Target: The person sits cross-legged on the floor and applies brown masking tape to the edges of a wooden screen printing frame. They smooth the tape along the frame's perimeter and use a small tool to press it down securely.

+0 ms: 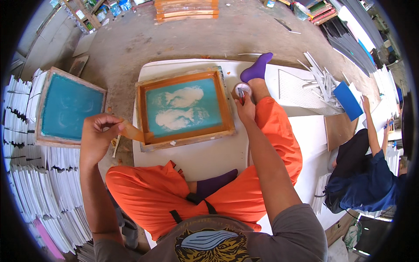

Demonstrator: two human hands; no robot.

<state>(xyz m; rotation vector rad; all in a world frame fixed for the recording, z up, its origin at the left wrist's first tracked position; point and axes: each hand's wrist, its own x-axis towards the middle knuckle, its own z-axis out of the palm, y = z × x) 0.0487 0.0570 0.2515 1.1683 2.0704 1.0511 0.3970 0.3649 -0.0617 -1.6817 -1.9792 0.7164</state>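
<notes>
A screen printing frame [186, 139] lies on the white board in front of me. Its teal mesh [152, 98] carries two pale, blotchy shapes, and brown tape [224, 102] lines the inner edges. At the frame's near left corner, my left hand [101, 131] pinches the end of a brown tape strip [132, 132], whose other end meets the corner. Right of the frame, my right hand [246, 109] is closed around a small red and dark tool [241, 97], its exact kind partly hidden. Just beyond those fingers is a tape roll [243, 87], apparently touching them.
Another teal screen frame [72, 107] leans on white stacks [39, 183] at left. My sock-covered foot [257, 67] rests beside the tape roll. White strips [325, 83] lie at right, where another person [366, 174] handles a blue sheet [348, 100]. Wooden frames [186, 9] are stacked farther off.
</notes>
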